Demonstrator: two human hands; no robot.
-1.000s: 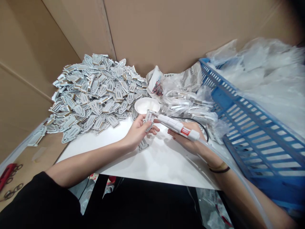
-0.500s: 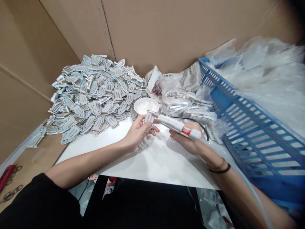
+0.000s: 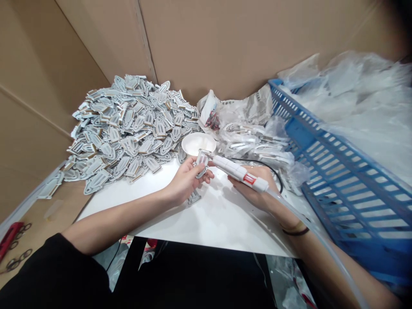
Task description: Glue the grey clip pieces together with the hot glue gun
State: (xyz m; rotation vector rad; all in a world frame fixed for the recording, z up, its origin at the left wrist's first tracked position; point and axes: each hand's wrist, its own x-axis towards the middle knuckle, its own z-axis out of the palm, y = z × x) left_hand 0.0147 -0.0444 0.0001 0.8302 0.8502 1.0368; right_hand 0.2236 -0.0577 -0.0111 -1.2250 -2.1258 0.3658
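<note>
My left hand (image 3: 186, 182) pinches a small grey plastic part (image 3: 202, 161) with slots between thumb and fingers. Another grey part (image 3: 194, 197) lies just below that hand, near the white table top. My right hand (image 3: 254, 189) is wrapped round a white pen-shaped tool (image 3: 230, 166) with a red section and a clear hose (image 3: 309, 219) at its rear. The tool's thin metal tip reaches the right edge of the held part. Directly behind the part stands a round white bowl (image 3: 195, 142).
A large pile of grey parts (image 3: 128, 124) covers the back left. Bagged parts (image 3: 247, 137) lie at the back right beside a blue crate (image 3: 347, 171) with clear plastic bags (image 3: 363, 94). Red-handled scissors (image 3: 9, 238) are at far left.
The tool and my right hand have shifted slightly left and down, its rear end dipping a little. My left hand still holds the part in nearly the same pose.
</note>
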